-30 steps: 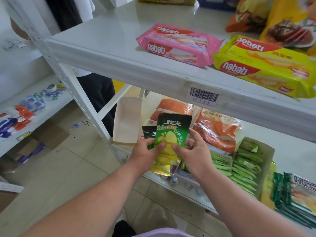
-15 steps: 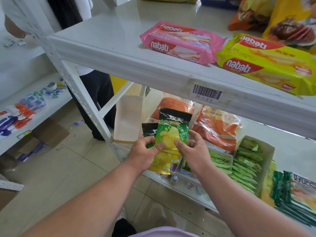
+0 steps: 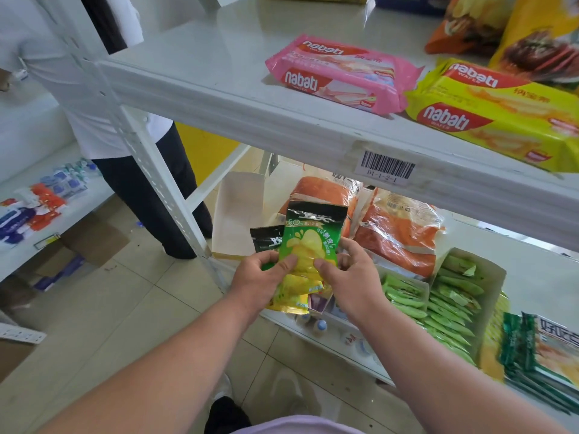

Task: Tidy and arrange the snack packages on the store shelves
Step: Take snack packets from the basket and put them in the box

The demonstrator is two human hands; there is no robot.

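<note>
Both hands, left hand [image 3: 261,278] and right hand [image 3: 347,277], pinch the green pouch stack [image 3: 308,242] with curled fingers before the lower shelf [image 3: 532,277]; loose back pouches could slip and drop to the floor.

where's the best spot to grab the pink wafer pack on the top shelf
Take the pink wafer pack across its short width near the middle, coming from the front edge of the top shelf. It lies flat with a long side facing out, and its right end sits against the yellow wafer pack, so that end is probably awkward for a grip.
</note>
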